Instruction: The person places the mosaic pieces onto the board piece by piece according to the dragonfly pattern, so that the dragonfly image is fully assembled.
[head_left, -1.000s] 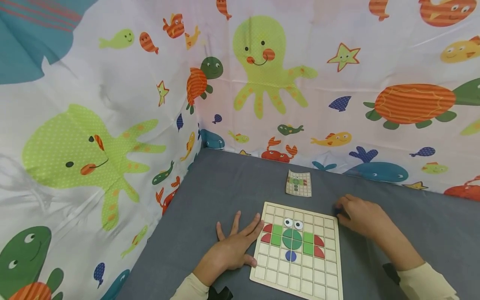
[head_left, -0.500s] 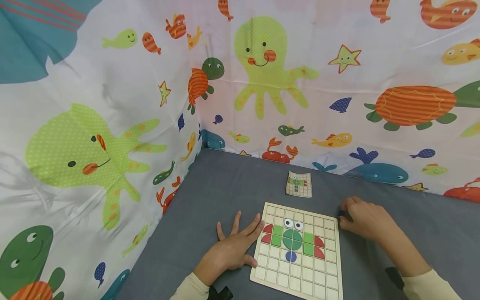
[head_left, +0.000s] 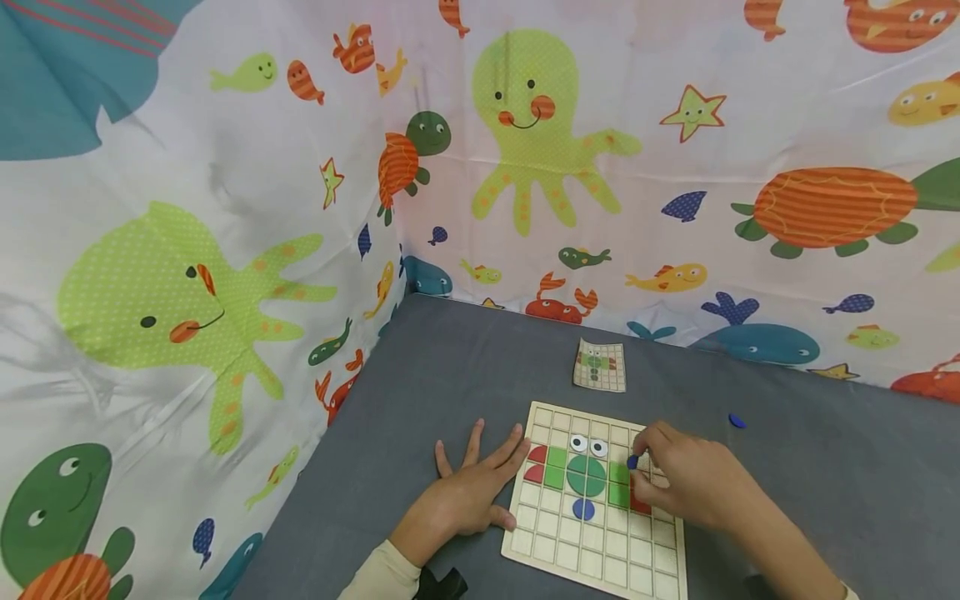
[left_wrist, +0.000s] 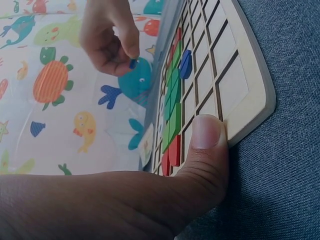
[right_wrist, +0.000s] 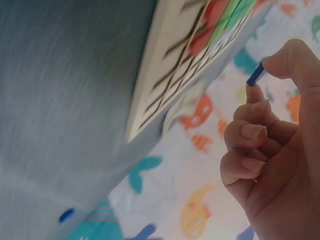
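Note:
My right hand (head_left: 693, 475) pinches a small blue piece (right_wrist: 255, 74) between thumb and index finger, over the right part of the wooden grid board (head_left: 555, 533). The left hand (head_left: 465, 498) lies with spread fingers at the board's left edge; in the left wrist view its thumb (left_wrist: 206, 137) rests on the board's border. On the grid sit two eye pieces (head_left: 588, 446), a green circle of quarter pieces (head_left: 586, 476), light green squares (head_left: 555, 467), red quarter pieces (head_left: 536, 463) and a blue round piece (head_left: 583, 509). The right hand partly hides the red pieces on the right.
Another blue piece (head_left: 737, 421) lies on the grey cloth to the right of the board. Behind the board lies a pattern card (head_left: 599, 365) showing a similar figure. A fabric wall with sea animals (head_left: 525, 133) rises at the back and left.
From beside the board's right edge, the right hand has moved left over the grid, carrying a blue piece. A second blue piece now shows on the cloth. The left hand stays put.

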